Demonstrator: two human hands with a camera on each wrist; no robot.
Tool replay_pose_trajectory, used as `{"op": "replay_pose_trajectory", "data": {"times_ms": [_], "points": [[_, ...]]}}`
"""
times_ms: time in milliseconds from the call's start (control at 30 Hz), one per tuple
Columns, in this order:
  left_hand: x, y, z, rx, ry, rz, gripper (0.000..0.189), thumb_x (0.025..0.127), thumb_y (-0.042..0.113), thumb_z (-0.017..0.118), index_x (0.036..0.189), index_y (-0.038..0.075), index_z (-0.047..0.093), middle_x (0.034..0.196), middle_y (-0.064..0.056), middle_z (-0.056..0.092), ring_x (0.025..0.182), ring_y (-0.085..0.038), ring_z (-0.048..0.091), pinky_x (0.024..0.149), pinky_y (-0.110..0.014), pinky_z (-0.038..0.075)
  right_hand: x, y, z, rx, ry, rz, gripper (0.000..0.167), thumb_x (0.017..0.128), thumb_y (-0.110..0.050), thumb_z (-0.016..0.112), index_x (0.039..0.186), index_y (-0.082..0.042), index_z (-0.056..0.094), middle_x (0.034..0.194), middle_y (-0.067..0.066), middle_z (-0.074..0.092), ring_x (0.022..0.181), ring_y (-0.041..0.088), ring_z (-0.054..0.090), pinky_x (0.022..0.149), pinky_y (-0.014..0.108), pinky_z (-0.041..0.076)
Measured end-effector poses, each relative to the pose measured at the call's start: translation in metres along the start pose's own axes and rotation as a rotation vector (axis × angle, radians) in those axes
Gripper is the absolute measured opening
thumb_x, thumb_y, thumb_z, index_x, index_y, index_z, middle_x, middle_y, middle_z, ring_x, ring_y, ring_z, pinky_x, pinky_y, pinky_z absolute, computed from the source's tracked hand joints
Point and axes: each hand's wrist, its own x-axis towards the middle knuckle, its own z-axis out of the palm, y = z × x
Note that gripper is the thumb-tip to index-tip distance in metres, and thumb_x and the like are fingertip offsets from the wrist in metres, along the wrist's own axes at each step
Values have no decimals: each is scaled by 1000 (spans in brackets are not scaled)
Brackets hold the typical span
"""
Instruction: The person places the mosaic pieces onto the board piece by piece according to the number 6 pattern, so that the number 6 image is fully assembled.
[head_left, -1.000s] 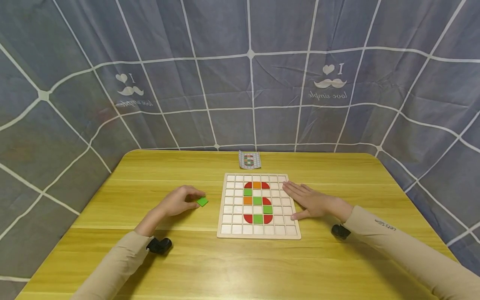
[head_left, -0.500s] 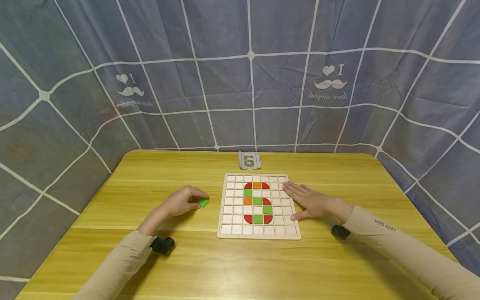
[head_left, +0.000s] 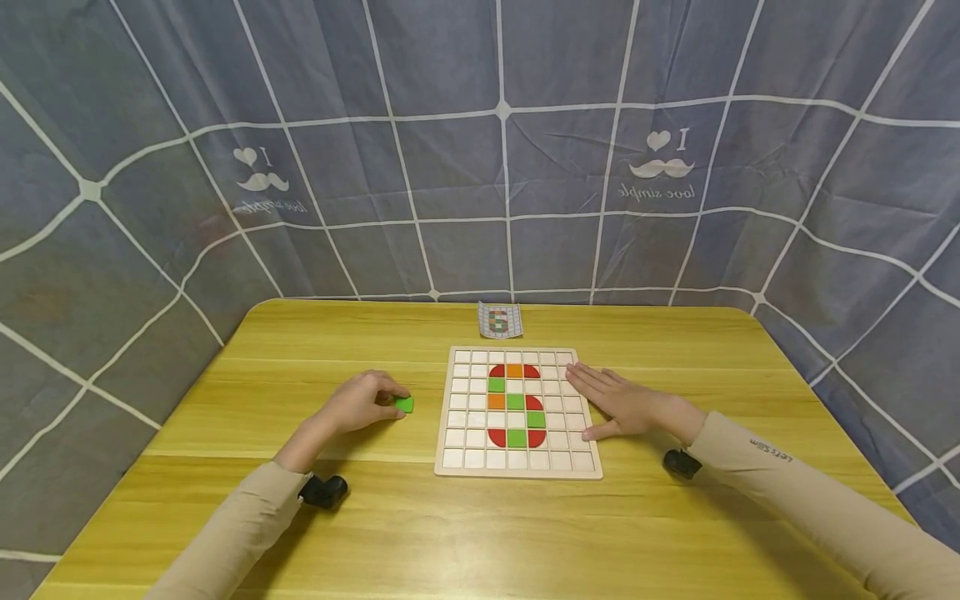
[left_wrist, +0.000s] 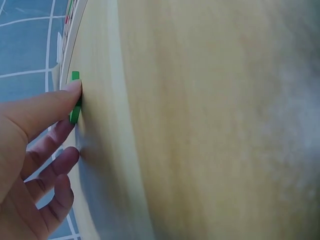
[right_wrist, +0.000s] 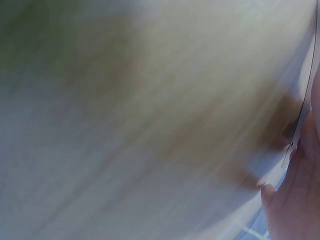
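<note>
Left of the board, my left hand (head_left: 356, 404) pinches a green square tile (head_left: 406, 405) between thumb and fingers, low over the table. The left wrist view shows that green tile (left_wrist: 75, 116) nearly edge-on, partly hidden by the thumb, with the other fingers curled below it. A pale wooden grid board (head_left: 454, 437) lies at the middle of the table, bearing red, orange and green pieces in some cells. Flat across the board's right edge rests my right hand (head_left: 628, 407), its fingers straight. The right wrist view is blurred and catches part of that hand (right_wrist: 295, 200) beside the board's edge.
Behind the board lies a small printed card (head_left: 500, 322) with a coloured grid pattern, its edges slightly curled. The wooden table (head_left: 480, 533) reaches back to a grey-blue curtain (head_left: 562, 167) with white lines. A black wrist camera (head_left: 324, 492) sits under the left sleeve.
The green tile has turned in my left fingers. That hand first shifted slightly right, then its fingertips drew back a little left. My right hand and the board stay put.
</note>
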Motion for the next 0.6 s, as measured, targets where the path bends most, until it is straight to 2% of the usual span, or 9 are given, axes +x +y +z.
{"op": "replay_pose_trajectory", "data": {"times_ms": [167, 367, 600], "points": [[0, 0, 0, -11, 16, -34, 30, 80, 23, 77, 106, 8, 74, 93, -1, 68, 77, -10, 55, 67, -26, 44, 0, 0, 0, -6, 3, -3, 97, 90, -60, 51, 154, 0, 7, 161, 19, 2, 148, 38, 5, 116, 59, 12], [-2, 1, 0, 8, 34, -41, 29, 79, 24, 78, 103, 8, 75, 87, 1, 65, 73, -10, 52, 63, -23, 40, 0, 0, 0, -5, 6, -4, 97, 90, -60, 51, 154, 0, 8, 161, 18, 2, 148, 37, 5, 116, 59, 13], [-3, 4, -1, 67, 50, -8, 28, 80, 27, 77, 102, 10, 75, 78, 4, 58, 69, -8, 46, 58, -22, 34, 0, 0, 1, -5, 0, -2, 97, 90, -60, 51, 154, -1, 8, 161, 18, 2, 149, 37, 5, 116, 59, 12]]}}
